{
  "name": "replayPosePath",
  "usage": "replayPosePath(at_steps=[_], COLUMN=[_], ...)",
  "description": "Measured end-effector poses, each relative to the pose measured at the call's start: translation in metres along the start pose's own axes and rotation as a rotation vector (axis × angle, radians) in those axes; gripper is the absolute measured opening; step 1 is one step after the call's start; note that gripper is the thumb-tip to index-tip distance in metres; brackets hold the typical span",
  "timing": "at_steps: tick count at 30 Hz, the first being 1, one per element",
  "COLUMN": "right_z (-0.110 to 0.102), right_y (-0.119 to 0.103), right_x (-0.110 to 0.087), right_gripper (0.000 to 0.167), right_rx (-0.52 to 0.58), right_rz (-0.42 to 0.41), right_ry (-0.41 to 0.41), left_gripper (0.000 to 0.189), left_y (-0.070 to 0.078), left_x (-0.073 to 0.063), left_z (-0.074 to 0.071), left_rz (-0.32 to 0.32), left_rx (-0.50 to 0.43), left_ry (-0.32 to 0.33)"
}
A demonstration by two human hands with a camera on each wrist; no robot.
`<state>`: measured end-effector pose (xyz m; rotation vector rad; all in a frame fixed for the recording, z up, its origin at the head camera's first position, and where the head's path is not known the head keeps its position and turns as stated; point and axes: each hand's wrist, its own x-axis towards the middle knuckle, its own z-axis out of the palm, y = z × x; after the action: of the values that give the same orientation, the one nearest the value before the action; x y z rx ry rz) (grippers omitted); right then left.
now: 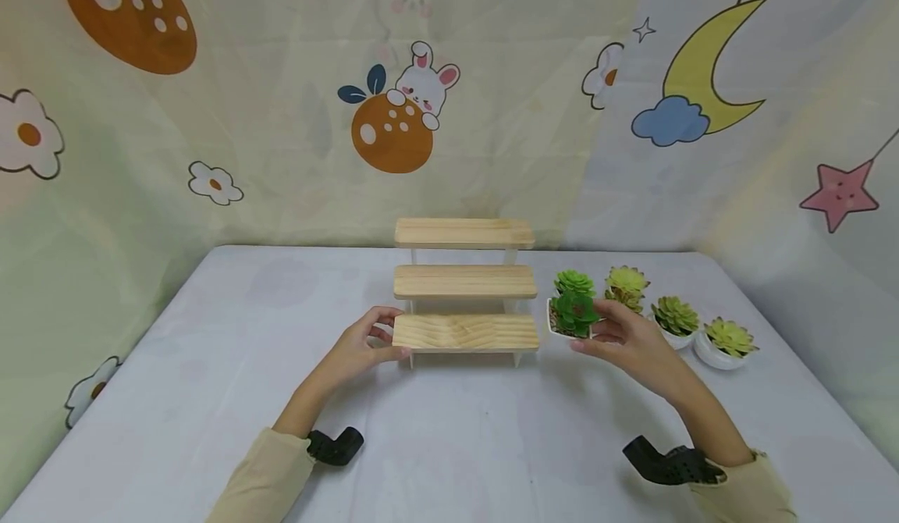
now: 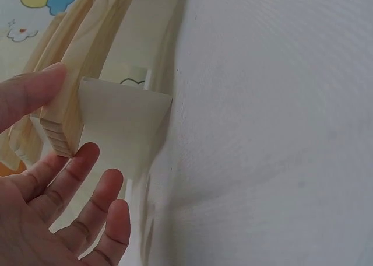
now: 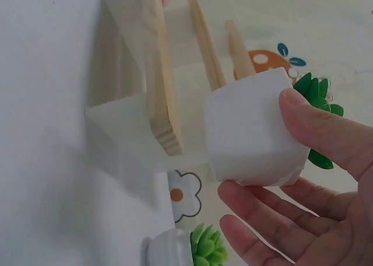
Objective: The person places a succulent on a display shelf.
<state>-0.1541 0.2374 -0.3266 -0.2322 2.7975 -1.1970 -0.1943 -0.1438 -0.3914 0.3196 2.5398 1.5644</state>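
Note:
A three-step display stand point(image 1: 465, 334) with pale wooden boards and white supports stands at the middle of the table. At the left end of its lowest board, my left hand point(image 1: 360, 345) grips the wood between thumb and index finger; its other fingers are spread below in the left wrist view. My right hand point(image 1: 627, 345) holds a dark green potted succulent point(image 1: 576, 316) just right of that board. Its white square pot point(image 3: 256, 129) is tilted and pinched between thumb and fingers, off the table and apart from the stand.
Behind the held plant stands a bright green succulent point(image 1: 573, 280). Farther right are three yellow-green ones: one at the back point(image 1: 627, 279), one in the middle point(image 1: 676, 316) and one nearest the right edge point(image 1: 730, 337). A patterned cloth point(image 1: 281, 117) hangs behind the white table point(image 1: 449, 445).

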Motion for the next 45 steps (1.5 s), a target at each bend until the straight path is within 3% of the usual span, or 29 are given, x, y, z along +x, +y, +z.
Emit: replayPosePath(at_steps=[9, 25, 38, 45], right_z=[0.021, 0.059, 0.081, 0.092], right_y=[-0.02, -0.036, -0.048, -0.056], right_x=[0.015, 0.038, 0.05, 0.055], right_gripper=[0.077, 0.066, 0.073, 0.068], right_rx=[0.047, 0.158, 0.214, 0.218], right_rz=[-0.044, -0.148, -0.134, -0.176], right_ry=[-0.037, -0.055, -0.079, -0.074], left_gripper=[0.058, 0.057, 0.057, 0.058], left_y=[0.0, -0.003, -0.003, -0.003], left_x=[-0.002, 0.001, -0.001, -0.002], left_z=[-0.001, 0.001, 0.004, 0.004], left_rz=[-0.014, 0.009, 0.046, 0.032], left_rx=[-0.018, -0.014, -0.024, -0.015], left_ry=[0.003, 0.005, 0.021, 0.029])
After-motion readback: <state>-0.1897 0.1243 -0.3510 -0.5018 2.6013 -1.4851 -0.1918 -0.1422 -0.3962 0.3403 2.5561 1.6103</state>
